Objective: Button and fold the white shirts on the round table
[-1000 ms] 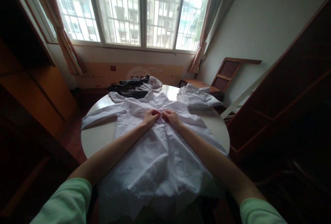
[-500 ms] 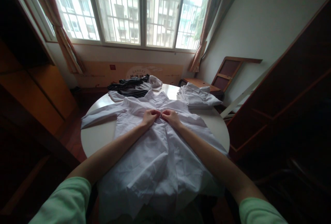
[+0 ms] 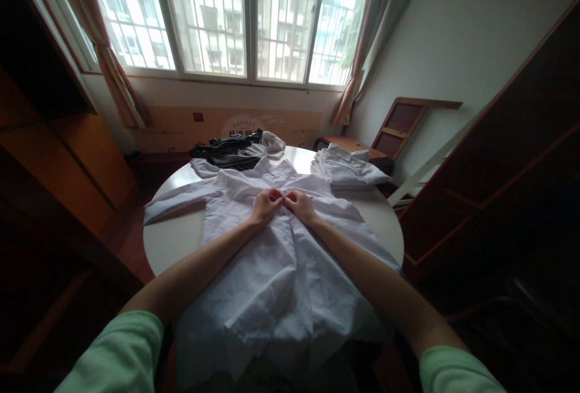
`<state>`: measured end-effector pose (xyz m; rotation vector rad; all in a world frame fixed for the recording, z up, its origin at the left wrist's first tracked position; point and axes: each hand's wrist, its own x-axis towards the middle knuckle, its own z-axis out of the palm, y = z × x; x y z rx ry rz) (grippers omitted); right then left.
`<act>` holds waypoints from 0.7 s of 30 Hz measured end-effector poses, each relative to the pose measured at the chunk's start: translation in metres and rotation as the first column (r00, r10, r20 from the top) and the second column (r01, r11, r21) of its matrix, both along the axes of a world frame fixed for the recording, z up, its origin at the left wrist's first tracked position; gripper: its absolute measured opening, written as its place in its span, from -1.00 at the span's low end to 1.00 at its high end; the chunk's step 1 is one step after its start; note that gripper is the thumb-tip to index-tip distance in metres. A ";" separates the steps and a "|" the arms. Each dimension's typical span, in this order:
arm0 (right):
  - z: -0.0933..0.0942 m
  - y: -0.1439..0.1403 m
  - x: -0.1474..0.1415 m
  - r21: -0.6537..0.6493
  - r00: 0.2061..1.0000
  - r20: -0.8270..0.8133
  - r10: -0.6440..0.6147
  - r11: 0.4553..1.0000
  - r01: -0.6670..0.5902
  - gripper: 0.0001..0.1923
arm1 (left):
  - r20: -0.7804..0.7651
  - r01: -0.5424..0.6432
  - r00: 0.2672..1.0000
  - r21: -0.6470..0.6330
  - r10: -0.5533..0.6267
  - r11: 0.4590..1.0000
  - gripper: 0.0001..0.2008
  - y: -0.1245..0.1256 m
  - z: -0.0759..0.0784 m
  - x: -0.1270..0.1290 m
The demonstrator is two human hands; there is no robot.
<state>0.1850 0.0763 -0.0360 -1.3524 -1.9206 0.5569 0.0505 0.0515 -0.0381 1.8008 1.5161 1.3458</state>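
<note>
A white shirt (image 3: 258,266) lies spread over the round white table (image 3: 174,245), its collar toward the window and its lower part hanging over the near edge. One sleeve stretches out to the left. My left hand (image 3: 267,205) pinches the shirt's front placket below the collar. Right beside it, my right hand (image 3: 299,205) grips the other side of the same spot, fingertips almost touching those of the left. Any button between the fingers is too small to make out.
Dark striped and pale clothes (image 3: 235,148) lie heaped at the table's far left. A stack of folded white clothes (image 3: 348,166) sits at the far right. Behind the table stand a wooden chair (image 3: 399,127) and a window (image 3: 212,18).
Both hands remain at the placket, with only slight finger movement. The left hand's fingers have risen a little and the fingertips of the two hands are closer together.
</note>
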 end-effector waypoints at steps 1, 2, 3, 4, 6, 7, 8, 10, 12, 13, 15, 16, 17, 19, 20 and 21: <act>0.000 0.000 0.000 -0.001 1.000 0.001 -0.001 1.000 0.001 -0.91 | -0.019 -0.012 1.000 0.002 0.012 1.000 -0.94 0.000 0.000 0.000; 0.001 0.000 0.000 -0.002 1.000 0.002 -0.001 1.000 0.001 -0.90 | -0.044 -0.026 0.999 0.001 0.026 1.000 -0.94 0.000 0.000 0.001; 0.001 -0.001 0.000 -0.002 1.000 0.003 -0.001 1.000 0.001 -0.90 | -0.069 -0.040 0.997 -0.001 0.040 0.999 -0.94 -0.001 0.000 0.001; 0.001 -0.001 -0.001 0.000 1.000 0.003 -0.001 1.000 0.001 -0.90 | -0.094 -0.051 0.994 -0.005 0.050 0.999 -0.94 -0.001 0.001 0.001; 0.002 -0.002 -0.001 0.005 1.000 0.002 0.000 1.000 0.000 -0.91 | -0.127 -0.066 0.990 -0.015 0.064 0.998 -0.94 -0.002 0.002 0.002; 0.002 -0.002 -0.001 0.008 1.000 0.001 0.000 1.000 0.000 -0.91 | -0.135 -0.070 0.989 -0.020 0.067 0.997 -0.93 -0.002 0.003 0.002; 0.001 -0.002 -0.001 0.011 1.000 0.000 -0.001 1.000 0.001 -0.92 | -0.138 -0.074 0.988 -0.026 0.070 0.997 -0.93 -0.003 0.004 0.002; 0.000 -0.001 -0.001 0.016 1.000 -0.004 0.000 1.000 0.000 -0.91 | -0.129 -0.085 0.988 -0.040 0.079 0.996 -0.91 -0.004 0.005 0.002; -0.001 0.000 -0.001 0.016 1.000 -0.012 0.002 1.000 -0.002 -0.90 | -0.110 -0.100 0.989 -0.053 0.094 0.994 -0.87 -0.004 0.006 0.001; -0.001 0.000 -0.001 0.013 1.000 -0.018 0.005 1.000 -0.005 -0.89 | -0.097 -0.104 0.990 -0.056 0.098 0.993 -0.86 -0.004 0.006 0.001; -0.002 0.001 0.000 0.008 0.999 -0.031 0.013 1.000 -0.013 -0.88 | -0.071 -0.104 0.993 -0.058 0.100 0.993 -0.84 -0.004 0.006 0.000; -0.003 0.001 0.000 0.007 0.999 -0.038 0.018 1.000 -0.017 -0.88 | -0.059 -0.102 0.993 -0.061 0.098 0.993 -0.84 -0.004 0.006 0.000; -0.003 0.001 0.000 0.007 0.999 -0.043 0.022 1.000 -0.022 -0.88 | -0.050 -0.100 0.994 -0.065 0.097 0.993 -0.84 -0.004 0.006 0.000; -0.003 0.002 0.000 0.005 0.998 -0.054 0.029 1.000 -0.029 -0.88 | -0.036 -0.100 0.995 -0.074 0.098 0.992 -0.85 -0.004 0.006 0.000; -0.003 0.002 0.000 0.004 0.998 -0.061 0.033 0.999 -0.033 -0.89 | -0.032 -0.102 0.995 -0.077 0.099 0.992 -0.85 -0.004 0.006 0.000; -0.003 0.002 0.000 0.001 0.997 -0.070 0.036 0.999 -0.036 -0.89 | -0.027 -0.103 0.995 -0.081 0.101 0.991 -0.86 -0.003 0.006 0.000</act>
